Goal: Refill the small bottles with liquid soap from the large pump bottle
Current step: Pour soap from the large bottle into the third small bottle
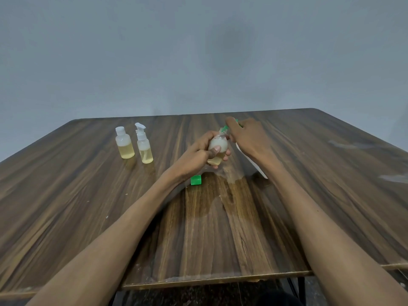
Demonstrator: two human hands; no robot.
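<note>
My left hand (202, 152) grips a small translucent bottle (218, 147) with yellowish soap in its lower part, held tilted above the table. My right hand (247, 134) rests on the green pump head (225, 128) of the large white pump bottle (254, 165), whose body is mostly hidden behind my right forearm. The pump's spout meets the small bottle's mouth. A green cap (195, 180) lies on the table just under my left wrist.
Two small bottles stand at the back left: one with a white flip cap (124, 143) and one with a white spray top (144, 144), both partly filled with yellow liquid. A wet patch (223, 195) spreads on the wooden table (88, 195) before me.
</note>
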